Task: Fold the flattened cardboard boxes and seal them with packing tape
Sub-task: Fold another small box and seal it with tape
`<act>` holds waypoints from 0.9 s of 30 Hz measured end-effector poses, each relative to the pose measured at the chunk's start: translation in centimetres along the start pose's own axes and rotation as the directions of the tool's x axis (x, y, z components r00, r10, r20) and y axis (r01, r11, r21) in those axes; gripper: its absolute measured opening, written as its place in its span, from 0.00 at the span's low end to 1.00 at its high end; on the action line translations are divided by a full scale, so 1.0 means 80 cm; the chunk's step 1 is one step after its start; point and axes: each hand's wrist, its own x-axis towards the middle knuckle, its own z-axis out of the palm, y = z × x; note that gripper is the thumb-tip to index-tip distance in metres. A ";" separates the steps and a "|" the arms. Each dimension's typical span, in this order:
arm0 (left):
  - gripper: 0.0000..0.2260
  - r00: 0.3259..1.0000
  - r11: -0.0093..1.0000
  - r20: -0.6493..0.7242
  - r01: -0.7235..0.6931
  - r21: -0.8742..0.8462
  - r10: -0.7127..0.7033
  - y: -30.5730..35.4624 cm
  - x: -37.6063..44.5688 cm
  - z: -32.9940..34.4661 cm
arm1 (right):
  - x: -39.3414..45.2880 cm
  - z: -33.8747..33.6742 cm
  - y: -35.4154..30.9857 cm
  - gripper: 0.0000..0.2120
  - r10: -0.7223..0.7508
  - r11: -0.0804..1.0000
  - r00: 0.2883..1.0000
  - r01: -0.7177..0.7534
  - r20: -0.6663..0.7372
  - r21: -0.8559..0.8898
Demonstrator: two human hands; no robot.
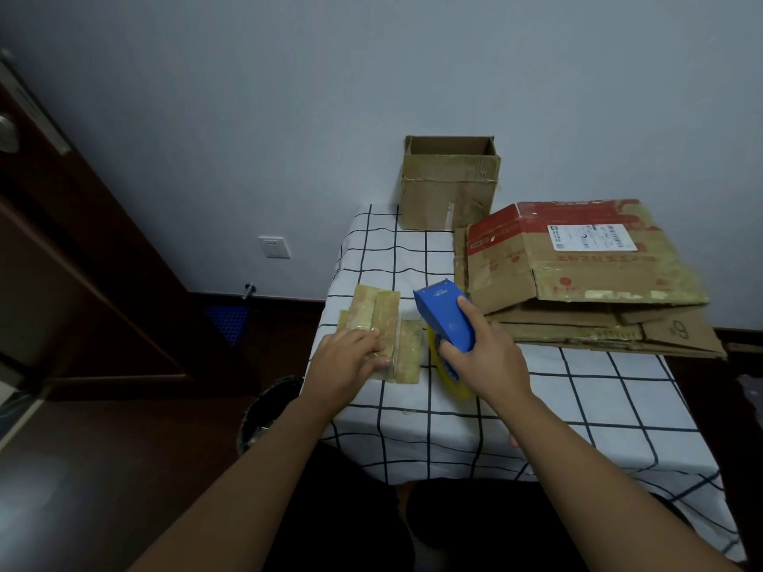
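A small, tape-covered cardboard box (382, 319) lies on the checked tablecloth near the table's left edge. My left hand (344, 363) rests on its near end, fingers laid over the top and side. Just to the right, my right hand (483, 357) grips a blue tape dispenser (444, 313) with a yellowish tape roll (444, 375) under it; its nose points away from me. A stack of flattened cardboard boxes (586, 282), the top one red-printed with a white label, lies at the right.
An open, upright cardboard box (448, 187) stands at the table's back against the wall. The table (578, 414) has a white cloth with a black grid. A dark bin (268, 410) sits on the floor at the left, beside a dark wooden door (82, 258).
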 end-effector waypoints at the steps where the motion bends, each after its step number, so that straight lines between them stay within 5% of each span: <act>1: 0.19 1.000 1.000 -0.021 -0.012 0.021 0.012 -0.001 0.000 0.001 | 0.000 0.000 0.000 0.35 0.001 1.000 1.000 -0.001 0.001 0.001; 6: 0.14 0.980 0.968 -0.154 -0.090 0.233 0.128 0.009 -0.008 0.026 | -0.001 0.000 -0.001 0.35 0.010 1.000 1.000 -0.010 0.006 0.002; 14: 0.13 0.974 0.976 -0.175 -0.109 0.186 0.142 0.003 -0.012 0.029 | -0.002 0.000 0.001 0.35 0.010 1.000 1.000 -0.010 0.008 0.001; 21: 0.16 0.982 0.988 -0.164 -0.076 0.133 0.097 -0.001 -0.015 0.028 | -0.002 0.001 0.001 0.36 0.006 1.000 1.000 -0.005 0.010 -0.010; 27: 0.16 0.971 0.993 -0.229 0.092 0.076 -0.072 0.022 -0.011 0.038 | -0.001 0.004 0.004 0.36 0.011 1.000 1.000 -0.011 0.005 -0.008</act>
